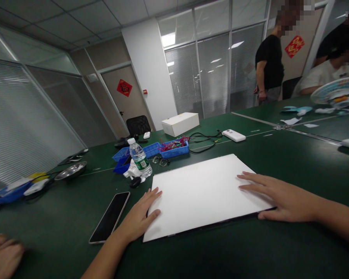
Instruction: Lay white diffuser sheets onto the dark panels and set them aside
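Note:
A large white board (202,192) lies flat on the dark green table (293,155) in front of me. My left hand (139,217) rests open on the board's near left corner, fingers stretched across its edge. My right hand (275,195) lies flat and open on the board's right edge, fingers spread and pointing left. Neither hand holds anything. A black smartphone (110,217) lies face up just left of my left hand.
Behind the board stand a water bottle (140,158), blue trays (165,149) with coloured bits, glasses, black cables, a white box (180,124) and a white device (234,135). A metal bowl (71,170) sits left. Another person's hand (2,255) shows bottom left; people stand and sit at far right by a fan (339,93).

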`<action>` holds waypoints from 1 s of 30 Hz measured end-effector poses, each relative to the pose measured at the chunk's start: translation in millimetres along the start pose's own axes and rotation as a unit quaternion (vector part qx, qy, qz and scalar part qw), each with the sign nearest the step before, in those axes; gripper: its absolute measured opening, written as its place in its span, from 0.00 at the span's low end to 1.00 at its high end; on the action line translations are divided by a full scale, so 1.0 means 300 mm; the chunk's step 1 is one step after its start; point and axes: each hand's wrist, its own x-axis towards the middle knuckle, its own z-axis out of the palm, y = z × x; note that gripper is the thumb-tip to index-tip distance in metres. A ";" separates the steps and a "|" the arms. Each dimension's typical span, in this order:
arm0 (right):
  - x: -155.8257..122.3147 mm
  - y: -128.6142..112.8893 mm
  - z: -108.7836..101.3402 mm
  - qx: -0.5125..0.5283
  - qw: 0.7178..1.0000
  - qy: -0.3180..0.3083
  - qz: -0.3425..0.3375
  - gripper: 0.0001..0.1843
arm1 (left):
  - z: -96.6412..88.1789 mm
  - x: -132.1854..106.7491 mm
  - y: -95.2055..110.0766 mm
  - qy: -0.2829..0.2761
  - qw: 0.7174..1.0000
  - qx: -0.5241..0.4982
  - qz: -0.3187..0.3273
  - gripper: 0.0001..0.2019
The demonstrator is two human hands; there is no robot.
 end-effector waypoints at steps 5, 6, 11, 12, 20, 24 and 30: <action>-0.006 0.019 0.004 0.002 1.000 -0.009 0.005 0.50 | 0.003 0.004 -0.001 -0.001 1.000 0.001 -0.005 0.32; -0.006 0.024 0.008 0.002 1.000 -0.004 0.007 0.49 | 0.005 0.005 -0.002 -0.002 1.000 0.001 -0.004 0.32; -0.003 0.032 0.026 -0.021 0.999 0.020 -0.014 0.46 | 0.013 0.010 -0.009 0.001 1.000 -0.008 0.001 0.32; -0.001 0.031 0.028 -0.030 0.999 0.023 -0.019 0.46 | 0.012 0.009 -0.010 0.001 1.000 -0.011 0.001 0.31; 0.006 0.029 0.030 -0.057 0.997 0.045 -0.041 0.46 | -0.002 0.005 -0.025 0.011 0.998 -0.055 0.019 0.26; 0.009 0.023 0.024 -0.074 0.995 0.051 -0.038 0.43 | 0.004 0.001 -0.048 0.025 0.997 -0.073 0.028 0.26; 0.011 0.015 0.010 -0.042 0.999 0.029 -0.007 0.40 | 0.007 -0.001 -0.056 0.032 0.997 -0.073 0.017 0.25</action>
